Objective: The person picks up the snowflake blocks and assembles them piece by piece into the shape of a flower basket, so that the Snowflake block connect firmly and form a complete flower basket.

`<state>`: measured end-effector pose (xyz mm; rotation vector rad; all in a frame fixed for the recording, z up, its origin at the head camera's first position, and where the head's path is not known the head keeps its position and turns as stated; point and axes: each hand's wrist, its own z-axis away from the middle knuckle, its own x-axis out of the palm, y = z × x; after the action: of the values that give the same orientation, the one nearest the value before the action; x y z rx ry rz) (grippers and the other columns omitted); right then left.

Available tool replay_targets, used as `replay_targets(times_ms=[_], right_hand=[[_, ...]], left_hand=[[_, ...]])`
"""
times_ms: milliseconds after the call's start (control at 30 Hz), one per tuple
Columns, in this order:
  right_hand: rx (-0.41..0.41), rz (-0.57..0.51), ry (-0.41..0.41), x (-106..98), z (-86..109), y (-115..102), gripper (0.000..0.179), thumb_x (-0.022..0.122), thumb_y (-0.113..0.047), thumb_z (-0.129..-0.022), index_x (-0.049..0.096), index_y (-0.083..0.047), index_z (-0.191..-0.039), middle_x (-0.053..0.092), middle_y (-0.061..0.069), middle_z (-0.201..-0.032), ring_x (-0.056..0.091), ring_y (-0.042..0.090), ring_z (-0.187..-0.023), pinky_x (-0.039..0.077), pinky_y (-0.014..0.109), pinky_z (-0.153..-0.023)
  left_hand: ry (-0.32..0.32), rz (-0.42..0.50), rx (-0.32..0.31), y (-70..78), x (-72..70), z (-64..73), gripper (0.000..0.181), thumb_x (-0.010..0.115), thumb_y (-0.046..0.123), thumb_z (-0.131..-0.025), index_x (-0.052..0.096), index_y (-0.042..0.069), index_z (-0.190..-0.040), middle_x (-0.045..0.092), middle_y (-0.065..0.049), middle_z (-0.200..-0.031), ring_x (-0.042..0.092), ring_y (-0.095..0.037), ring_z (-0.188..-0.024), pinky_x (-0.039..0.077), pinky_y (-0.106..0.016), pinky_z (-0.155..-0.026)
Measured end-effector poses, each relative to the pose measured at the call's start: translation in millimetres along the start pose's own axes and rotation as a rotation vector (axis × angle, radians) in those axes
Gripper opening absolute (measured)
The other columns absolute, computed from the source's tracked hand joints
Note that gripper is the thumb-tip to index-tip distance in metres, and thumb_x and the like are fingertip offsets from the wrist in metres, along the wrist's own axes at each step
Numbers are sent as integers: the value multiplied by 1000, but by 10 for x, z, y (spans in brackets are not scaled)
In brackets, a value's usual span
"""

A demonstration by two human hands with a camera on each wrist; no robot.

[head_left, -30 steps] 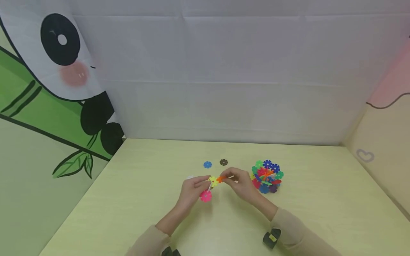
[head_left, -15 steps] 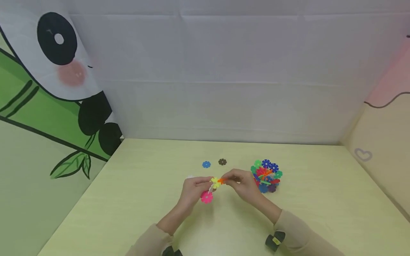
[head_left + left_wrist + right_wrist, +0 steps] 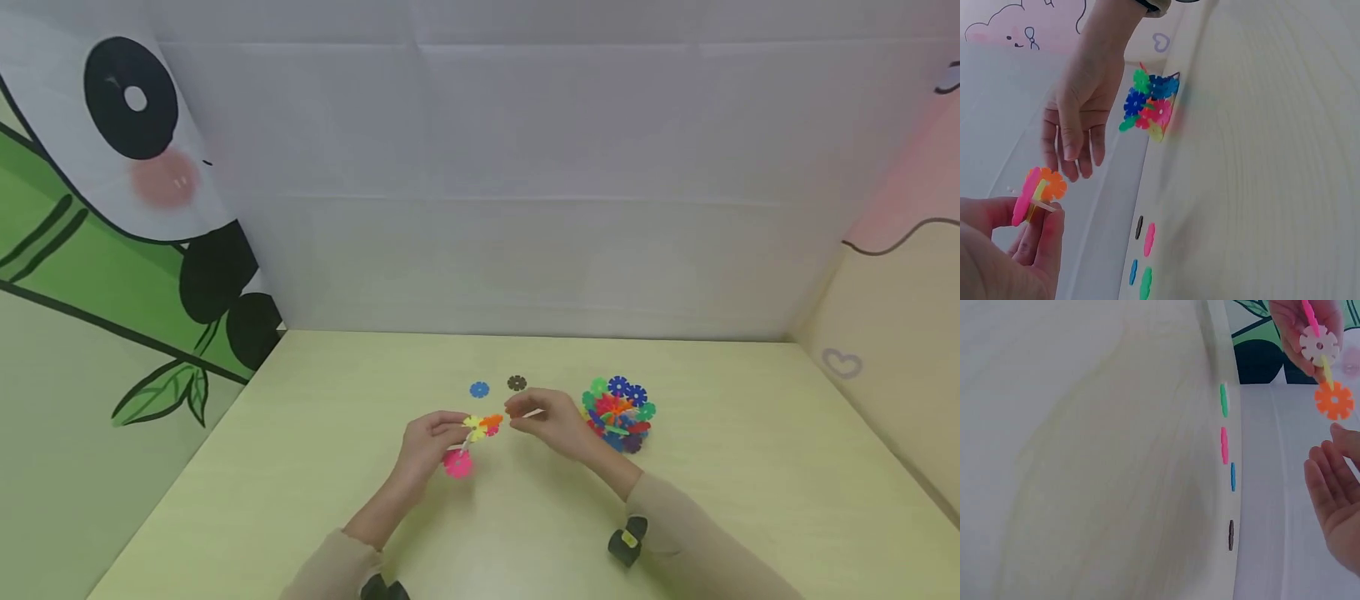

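Note:
My left hand [image 3: 423, 450] pinches a short chain of slotted plastic snowflake discs above the table. The chain runs from a pink disc [image 3: 458, 463] through a white disc [image 3: 1319, 345] and a yellow disc [image 3: 474, 427] to an orange disc [image 3: 1334, 400] at its free end. Just to the right, my right hand [image 3: 555, 427] hovers apart from the orange disc, its fingers loosely bent and nothing between them. In the left wrist view, the right hand's fingertips hang close to the orange disc.
A heap of many-coloured snowflake discs [image 3: 617, 415] lies right of my right hand. Loose on the table are a blue disc [image 3: 479, 389], a dark brown disc [image 3: 517, 382], a pink disc [image 3: 1224, 445] and a green disc [image 3: 1224, 400]. A pale wall rises behind the table.
My right hand has let go of the orange disc, which stays on the chain. The left hand has drawn slightly left with the chain, opening a gap between the hands.

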<state>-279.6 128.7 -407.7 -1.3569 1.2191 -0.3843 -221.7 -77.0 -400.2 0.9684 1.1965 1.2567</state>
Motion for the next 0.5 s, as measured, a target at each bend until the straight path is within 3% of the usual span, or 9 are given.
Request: replay_targets(times_ms=[233,500], right_hand=[[91,87,-129,142,-300,233,29,69,-3,-78,62,1,-106,63,15,-101,59,23,-90,51,25,-73],[160,211,-227,286,-502,443,32,74,-5,-72,64,-3,-102,61,2,-97,56,16,-89,48,27,-79]], left_hand=[[110,-47,-24,-61,-266,-77,25,62,15,-84,63,2,-105,68,-9,-98,62,-16,-84,51,-24,-66],[114,-65,-24,-82,-355,-61,28,64,16,-82,63,1,-105,68,-9,-97,62,-14,-80,52,-25,-65]])
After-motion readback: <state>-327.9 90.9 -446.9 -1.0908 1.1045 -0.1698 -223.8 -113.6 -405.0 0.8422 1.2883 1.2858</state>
